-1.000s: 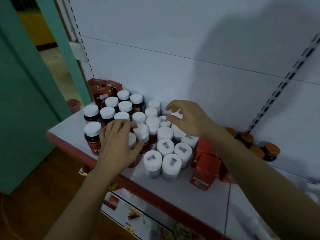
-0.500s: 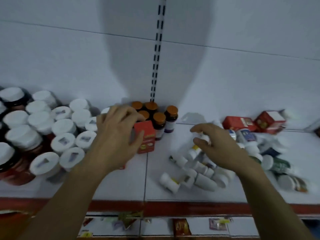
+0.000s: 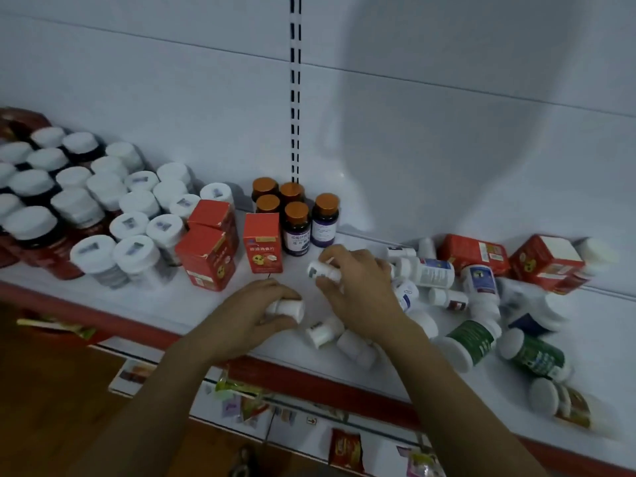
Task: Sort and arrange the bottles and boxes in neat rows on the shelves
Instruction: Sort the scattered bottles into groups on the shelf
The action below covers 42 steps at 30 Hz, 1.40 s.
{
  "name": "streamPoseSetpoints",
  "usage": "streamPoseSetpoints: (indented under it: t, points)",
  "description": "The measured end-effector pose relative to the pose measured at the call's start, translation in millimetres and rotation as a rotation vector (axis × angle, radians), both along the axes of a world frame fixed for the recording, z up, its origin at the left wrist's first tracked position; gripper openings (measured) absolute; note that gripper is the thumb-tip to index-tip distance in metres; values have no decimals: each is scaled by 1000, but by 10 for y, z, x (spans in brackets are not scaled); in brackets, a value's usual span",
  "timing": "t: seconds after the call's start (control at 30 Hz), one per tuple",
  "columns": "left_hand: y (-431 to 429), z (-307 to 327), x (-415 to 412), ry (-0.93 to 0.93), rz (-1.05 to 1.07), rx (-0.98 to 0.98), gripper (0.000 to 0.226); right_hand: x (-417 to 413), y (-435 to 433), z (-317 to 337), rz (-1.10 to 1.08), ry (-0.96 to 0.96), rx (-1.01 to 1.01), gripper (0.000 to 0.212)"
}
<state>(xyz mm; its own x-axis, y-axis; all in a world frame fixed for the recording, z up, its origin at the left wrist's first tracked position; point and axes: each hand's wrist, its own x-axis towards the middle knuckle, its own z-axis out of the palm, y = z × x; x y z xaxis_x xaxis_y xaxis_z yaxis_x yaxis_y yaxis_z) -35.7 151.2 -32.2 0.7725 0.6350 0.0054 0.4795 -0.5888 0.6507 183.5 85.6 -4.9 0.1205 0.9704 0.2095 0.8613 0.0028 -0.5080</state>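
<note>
Hands around small white bottles

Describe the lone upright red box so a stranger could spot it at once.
On the back wall, find the slotted upright; five orange-capped bottles stand at its foot. The red box stands in front of them, to the left. It alone stands apart: other red boxes pair up further left or lie tipped at right.

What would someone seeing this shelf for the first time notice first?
Both hands work at the shelf's front middle: the left hand grips a small white bottle, and the right hand holds a second small white bottle. To their right sprawls a heap of toppled bottles, a contrast with the upright white-capped bottles at the left.
</note>
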Motion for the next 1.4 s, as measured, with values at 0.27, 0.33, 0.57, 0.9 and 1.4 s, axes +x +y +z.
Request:
streamPoseSetpoints:
  t: [0.27, 0.33, 0.57, 0.9, 1.4]
  points:
    - [-661, 226, 327, -1316, 487, -1157, 39, 443, -499, 362, -327, 1316, 259, 21]
    - [-659, 230, 426, -1423, 307, -1316, 40, 647, -605, 411, -386, 1560, 213, 29]
    - [-626, 643, 1457, -1226, 170, -1420, 35, 1334, -1232, 500, -585, 1768, 341, 39]
    - [-1376, 846, 3293, -878, 116, -1013, 28, 2348, -2674, 503, -899, 1535, 837, 30]
    - [-3433, 1085, 6815, -759, -136, -696, 17, 5407, -5081, 386, -1275, 578, 1071, 38]
